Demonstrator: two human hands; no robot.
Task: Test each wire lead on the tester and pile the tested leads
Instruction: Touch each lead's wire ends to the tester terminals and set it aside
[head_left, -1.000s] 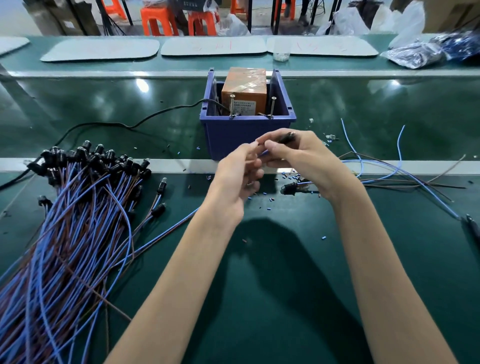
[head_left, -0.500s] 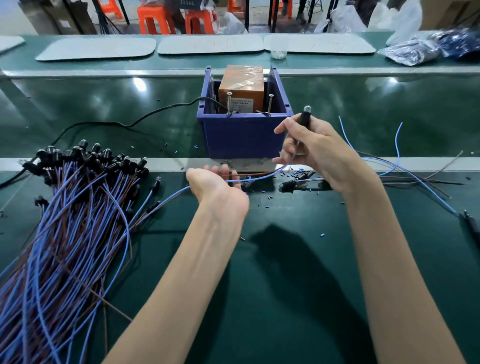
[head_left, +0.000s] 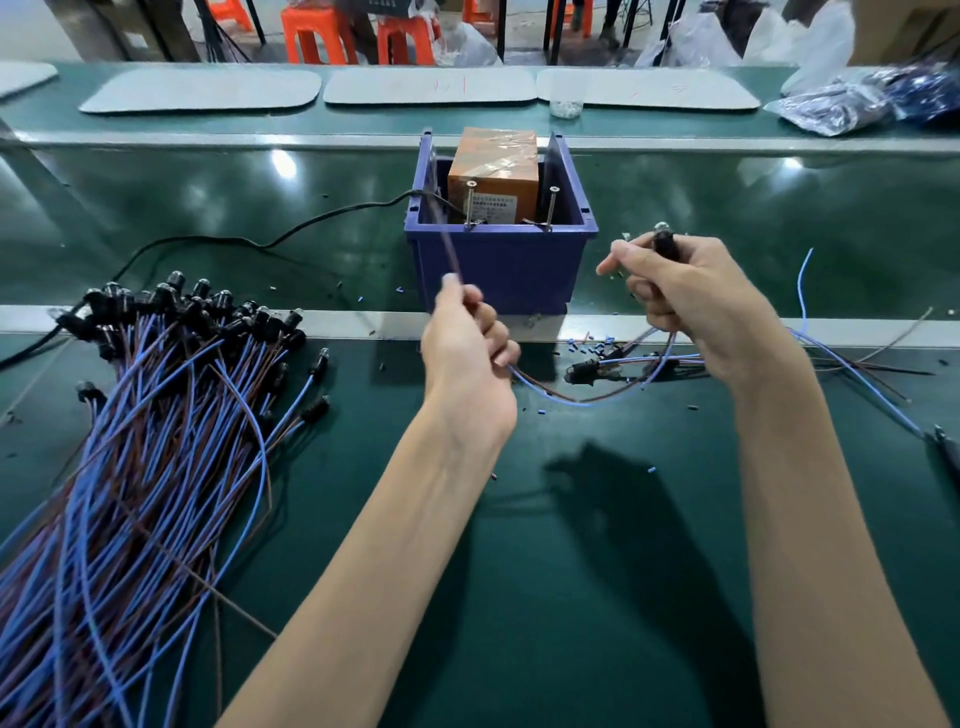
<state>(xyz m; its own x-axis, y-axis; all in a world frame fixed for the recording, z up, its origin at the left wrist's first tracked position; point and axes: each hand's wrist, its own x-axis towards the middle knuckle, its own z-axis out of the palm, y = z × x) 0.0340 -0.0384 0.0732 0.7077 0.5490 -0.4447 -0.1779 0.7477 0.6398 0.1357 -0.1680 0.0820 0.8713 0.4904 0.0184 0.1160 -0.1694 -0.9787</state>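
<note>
Green bench (head_left: 571, 597) is bearing a blue tester bin (head_left: 498, 265) at twelve o'clock; left hand (head_left: 467, 358) is pinching a blue-and-brown wire lead (head_left: 582, 402), right hand (head_left: 696, 306) gripping its black socket (head_left: 663, 242).

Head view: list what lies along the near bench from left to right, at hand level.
Big pile of leads → left hand, pinching wire ends of the held lead → right hand, gripping its black socket end → loose leads on the bench.

Green bench (head_left: 571, 597): lead pile (head_left: 130, 493), blue bin (head_left: 498, 270).
</note>
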